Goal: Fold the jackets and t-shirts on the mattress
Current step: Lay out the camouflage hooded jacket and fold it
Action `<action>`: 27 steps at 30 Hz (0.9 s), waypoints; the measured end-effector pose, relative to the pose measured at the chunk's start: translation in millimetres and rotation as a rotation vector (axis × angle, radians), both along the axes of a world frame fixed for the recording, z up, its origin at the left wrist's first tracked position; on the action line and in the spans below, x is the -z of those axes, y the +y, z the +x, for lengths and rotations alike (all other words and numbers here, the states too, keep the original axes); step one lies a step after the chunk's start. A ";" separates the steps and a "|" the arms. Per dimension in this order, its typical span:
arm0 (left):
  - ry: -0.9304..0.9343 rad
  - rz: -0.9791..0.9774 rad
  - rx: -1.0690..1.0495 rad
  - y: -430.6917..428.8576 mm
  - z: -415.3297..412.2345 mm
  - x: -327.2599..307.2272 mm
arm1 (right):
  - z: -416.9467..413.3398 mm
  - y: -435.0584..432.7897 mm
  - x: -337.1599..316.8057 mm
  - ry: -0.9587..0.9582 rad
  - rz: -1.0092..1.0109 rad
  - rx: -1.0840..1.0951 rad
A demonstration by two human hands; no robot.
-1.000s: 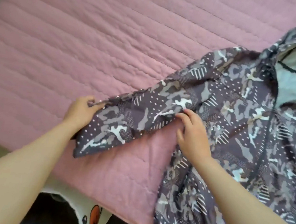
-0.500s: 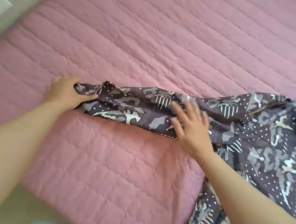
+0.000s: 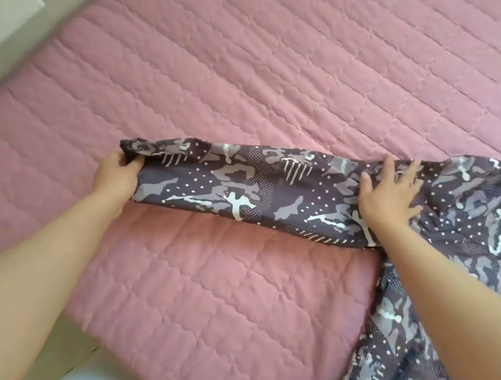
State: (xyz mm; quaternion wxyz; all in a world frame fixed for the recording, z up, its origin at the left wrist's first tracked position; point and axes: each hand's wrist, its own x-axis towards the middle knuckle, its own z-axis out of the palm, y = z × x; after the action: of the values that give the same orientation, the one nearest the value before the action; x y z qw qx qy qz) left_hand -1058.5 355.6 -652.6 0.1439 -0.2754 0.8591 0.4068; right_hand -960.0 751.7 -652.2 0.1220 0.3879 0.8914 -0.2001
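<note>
Since half a second ago: sleeve pulled straighter and flatter, right hand shifted further right toward the shoulder.

Head view. Jacket, camouflage print, dark with grey and white: body at right edge, sleeve stretched leftward across pink quilted mattress. Left hand: closed, pinching the cuff at the sleeve's left end. Right hand: fingers spread wide, palm pressed flat on the fabric. Pale floor at left.

jacket: purple camo | sleeve stretched flat | on mattress
</note>
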 end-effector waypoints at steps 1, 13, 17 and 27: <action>0.002 -0.017 -0.021 1.9 2.8 -3.8 | 3.6 -15.4 -3.4 0.017 -0.027 -0.046; 0.152 0.286 0.527 167.4 88.7 -86.8 | 63.2 -159.2 -40.4 0.554 -0.854 -0.125; 0.187 0.354 0.564 221.7 117.2 -104.9 | 88.5 -114.6 -63.2 0.628 -1.100 -0.009; 0.521 0.321 0.902 363.3 217.6 -138.6 | 193.7 106.4 -101.5 0.713 -1.126 0.836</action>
State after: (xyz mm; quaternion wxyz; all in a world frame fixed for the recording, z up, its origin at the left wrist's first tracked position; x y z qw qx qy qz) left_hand -840.9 718.9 -514.0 0.1267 0.2560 0.8262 0.4857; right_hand -766.3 858.0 -550.7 -0.0785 0.4834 0.4215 -0.7632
